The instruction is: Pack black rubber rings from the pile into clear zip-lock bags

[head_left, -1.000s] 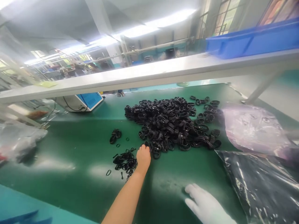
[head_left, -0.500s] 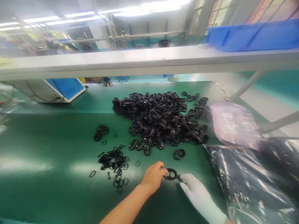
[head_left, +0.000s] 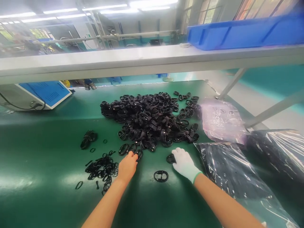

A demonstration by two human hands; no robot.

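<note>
My bare left hand (head_left: pixel 127 166) has its fingers curled at a coiled black cable (head_left: pixel 139 154) in front of the big heap. Beyond it, other coils (head_left: pixel 123 149) lie side by side, partly covered by the fingertips. My white-gloved right hand (head_left: pixel 184 163) closes over another coiled cable (head_left: pixel 170 158), whose left part shows past the fingers. Between the hands and nearer to me, a single coil (head_left: pixel 161 176) lies flat on the green table. Left of my left hand is a loose pile of small black bands (head_left: pixel 101 167).
A large heap of coiled black cables (head_left: pixel 152 118) fills the middle of the table (head_left: pixel 47 202). Clear plastic bags (head_left: pixel 232 171) lie at right, beside a pinkish bag (head_left: pixel 222 120). A shelf (head_left: pixel 118 60) crosses above, bearing a blue bin (head_left: pixel 237 33). A blue-and-grey box (head_left: pixel 45 93) stands back left.
Both hands have left the coil they were at, which now lies alone on the table. My left hand moved left to the row of coils; my right moved forward onto another coil. The view shifted.
</note>
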